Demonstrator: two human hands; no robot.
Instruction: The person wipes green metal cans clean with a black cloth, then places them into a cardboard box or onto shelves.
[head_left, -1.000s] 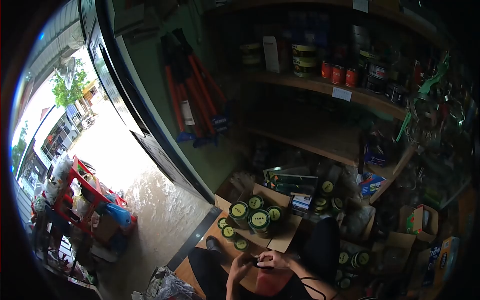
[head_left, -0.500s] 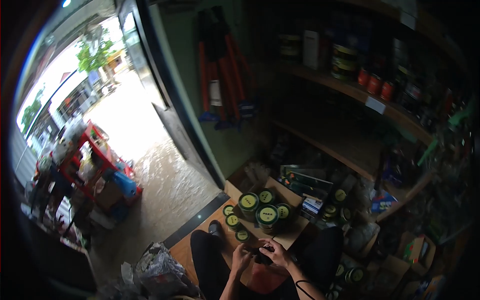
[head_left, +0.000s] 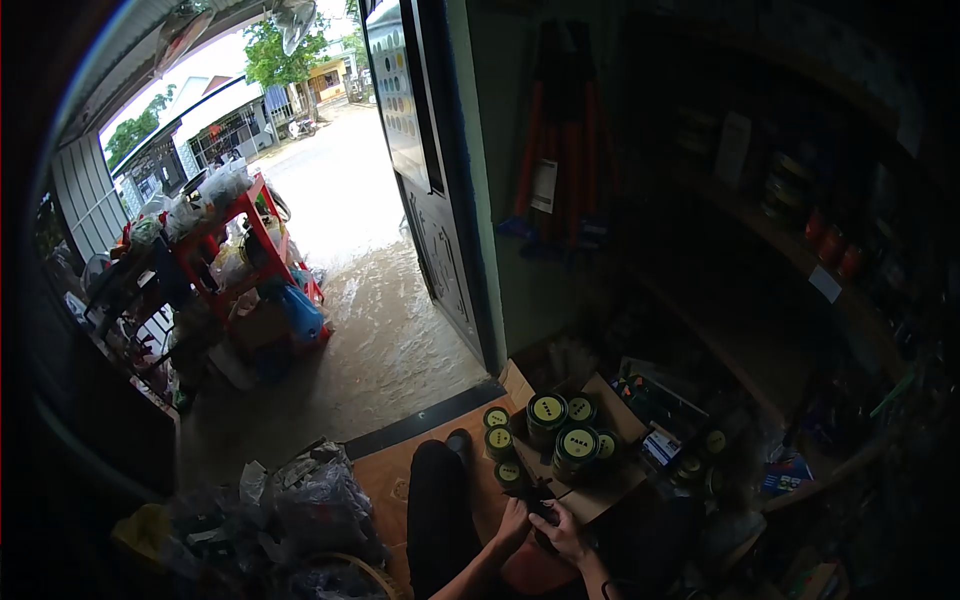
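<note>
Small dark object (head_left: 541,510), too dim to identify, sits low over the lap, pinched between left hand (head_left: 514,522) and right hand (head_left: 566,532), both closed on it together. Stacked yellow-lidded tins (head_left: 563,443) in open cardboard box (head_left: 600,490) stand just beyond; an elbow nudge could topple them.

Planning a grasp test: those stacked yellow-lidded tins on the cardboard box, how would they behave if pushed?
The yellow-lidded tins stand stacked on the flaps of a cardboard box, so a push up high would probably topple them. They are round, so a tipped one would likely roll. They look rigid and are probably heavy for their size, though their contents cannot be seen.
</note>
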